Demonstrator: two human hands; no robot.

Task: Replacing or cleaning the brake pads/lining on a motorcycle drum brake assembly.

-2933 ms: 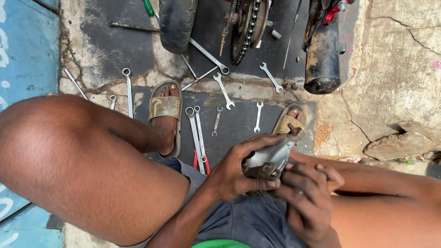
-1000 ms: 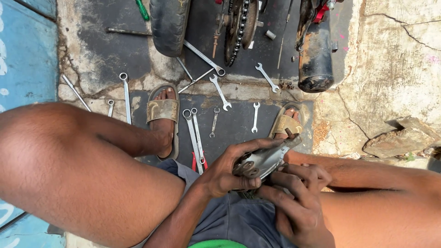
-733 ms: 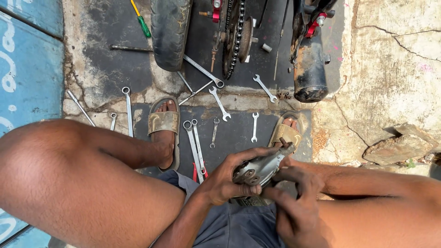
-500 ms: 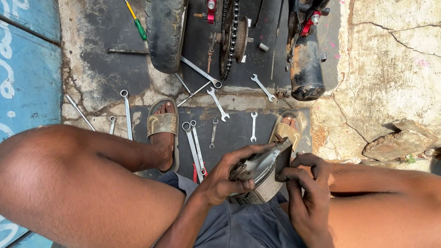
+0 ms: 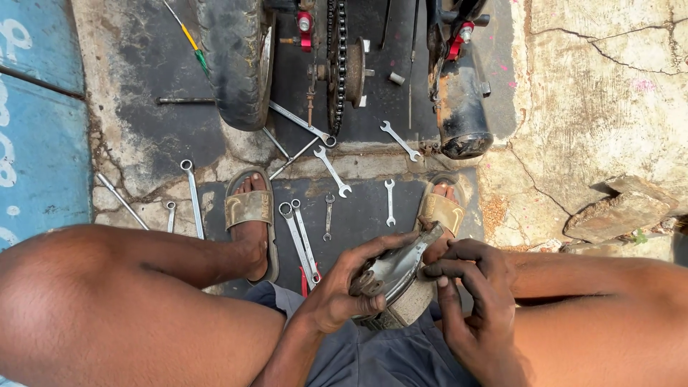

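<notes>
Brake shoe (image 5: 398,276): curved grey metal part with a worn lining, held over the lap, between both hands, tilted with its upper end pointing up and right toward the right sandal (image 5: 440,209).

Left hand (image 5: 344,287): grip clenched on the shoe's lower end, fingers curled round its underside, thumb along the upper edge. Firm wrap, not a pinch.

Right hand (image 5: 476,301): grip partly curled, fingertips (image 5: 438,266) pressed to the shoe's upper end and right edge. Touching for sure; whether it fully clamps the part, cannot tell, since the fingers hide the contact.

Around the grip:
- Just above the left hand, on the ground: pair of ring spanners (image 5: 297,240) lying side by side, a red-handled tool (image 5: 304,281) partly hidden under the wrist.
- Further up: small spanner (image 5: 328,215), open-end spanner (image 5: 389,202), combination spanner (image 5: 332,170), another open-end spanner (image 5: 400,141).
- Left foot in a sandal (image 5: 251,215) up and left of the left hand; more spanners (image 5: 192,197) beyond it.
- Well above both hands: motorcycle rear tyre (image 5: 233,61), chain and sprocket (image 5: 338,68), exhaust muffler (image 5: 462,107).
- Right of the right hand: cracked concrete floor (image 5: 573,107), broken stone slab (image 5: 616,211).
</notes>
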